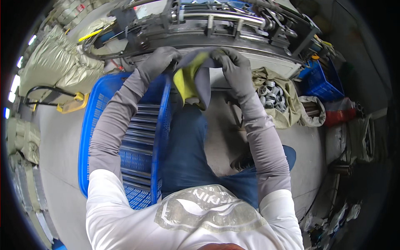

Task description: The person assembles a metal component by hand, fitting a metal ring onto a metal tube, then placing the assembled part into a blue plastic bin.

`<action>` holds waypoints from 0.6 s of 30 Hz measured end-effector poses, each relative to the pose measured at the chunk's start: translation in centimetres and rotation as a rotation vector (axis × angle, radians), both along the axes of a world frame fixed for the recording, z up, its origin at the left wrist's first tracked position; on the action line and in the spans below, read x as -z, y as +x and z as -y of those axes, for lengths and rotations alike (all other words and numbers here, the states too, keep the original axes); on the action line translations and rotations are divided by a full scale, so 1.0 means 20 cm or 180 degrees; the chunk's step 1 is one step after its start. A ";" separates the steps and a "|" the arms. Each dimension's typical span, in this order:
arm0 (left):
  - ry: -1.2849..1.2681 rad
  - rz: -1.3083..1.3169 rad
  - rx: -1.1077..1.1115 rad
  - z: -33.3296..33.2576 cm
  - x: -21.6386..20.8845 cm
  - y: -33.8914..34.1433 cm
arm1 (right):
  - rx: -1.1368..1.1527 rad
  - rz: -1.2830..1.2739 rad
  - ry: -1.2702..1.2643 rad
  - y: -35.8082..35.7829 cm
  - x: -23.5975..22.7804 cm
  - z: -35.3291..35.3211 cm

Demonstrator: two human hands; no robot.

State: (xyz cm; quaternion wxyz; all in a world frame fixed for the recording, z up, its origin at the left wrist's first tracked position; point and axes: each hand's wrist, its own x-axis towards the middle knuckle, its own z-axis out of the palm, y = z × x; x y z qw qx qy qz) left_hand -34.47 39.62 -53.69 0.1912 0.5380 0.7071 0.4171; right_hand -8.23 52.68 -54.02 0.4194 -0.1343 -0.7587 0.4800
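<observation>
A grey and yellow cloth [189, 79] hangs in front of me above my knees, folded over so that its yellow side shows. At its upper right edge my right hand [238, 71], in a grey glove, pinches the fabric. My gloved left hand [160, 61] is closed at the cloth's upper left edge, its fingertips partly hidden. Below my left forearm stands a long blue plastic basket [85, 137] with several shiny metal tubes [141, 131] lying crosswise in it.
A machine with metal rods [225, 16] spans the far side. On the right are an open sack [287, 118] of metal rings [271, 93], a blue crate [323, 83] and a red sack [339, 112]. Far left stand a covered pile [58, 62] and a yellow-footed black handle [50, 88].
</observation>
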 end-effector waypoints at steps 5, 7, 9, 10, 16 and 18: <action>0.0920 0.0187 0.0451 0.01 -0.31 0.58 | 0.0230 0.0380 -0.0162 0.10 -0.10 -0.02; 0.0514 -0.0089 0.0401 -0.04 -0.32 0.64 | 0.0261 0.0296 -0.0086 0.12 -0.07 -0.06; -0.0291 -0.1935 0.0272 -0.15 -0.24 0.52 | 0.0320 0.0717 -0.0009 0.10 -0.07 -0.07; -0.0274 -0.1676 0.0360 -0.18 -0.24 0.53 | 0.0335 0.0724 -0.0020 0.11 -0.04 -0.08; -0.0218 0.0051 0.0298 -0.38 -0.13 0.61 | 0.0095 -0.0565 -0.1566 0.22 0.17 -0.06; -0.0314 0.1215 0.0477 -0.38 -0.08 0.62 | -0.0361 -0.0662 -0.1516 0.19 0.19 0.03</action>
